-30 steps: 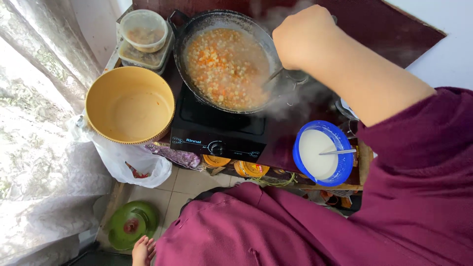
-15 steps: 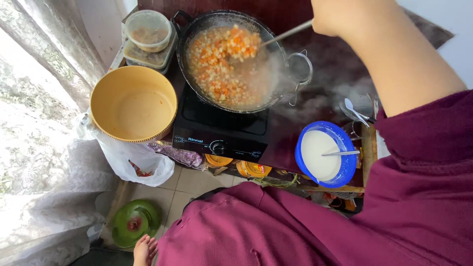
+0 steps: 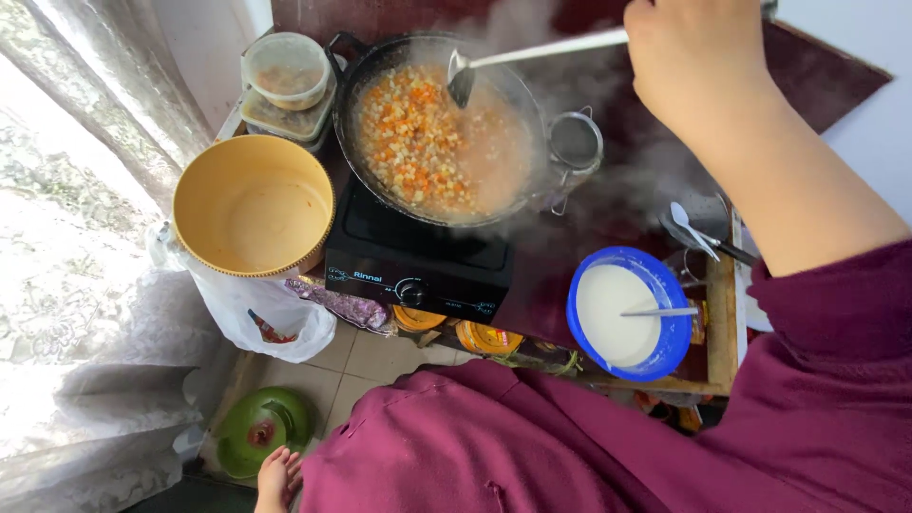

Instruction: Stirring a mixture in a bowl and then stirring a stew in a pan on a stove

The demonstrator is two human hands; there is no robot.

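My right hand (image 3: 698,62) is shut on the long metal handle of a ladle (image 3: 532,52), at the top of the head view. The ladle's bowl hangs just above the far side of a black wok (image 3: 351,71). The wok is full of steaming stew with diced orange and pale pieces (image 3: 427,142) and stands on a black single-burner stove (image 3: 418,261). My left hand is out of sight. My maroon sleeve and clothing (image 3: 589,446) fill the lower right.
A big empty yellow bowl (image 3: 252,204) sits left of the stove, above a white plastic bag (image 3: 252,309). Stacked plastic tubs (image 3: 285,81) stand behind it. A blue bowl of white liquid (image 3: 617,313) with a spoon sits right. A small strainer (image 3: 575,142), green lid (image 3: 256,432), curtain (image 3: 85,190).
My right hand has moved from over the wok up and to the right. The ladle has come up out of the stew and now hangs above it.
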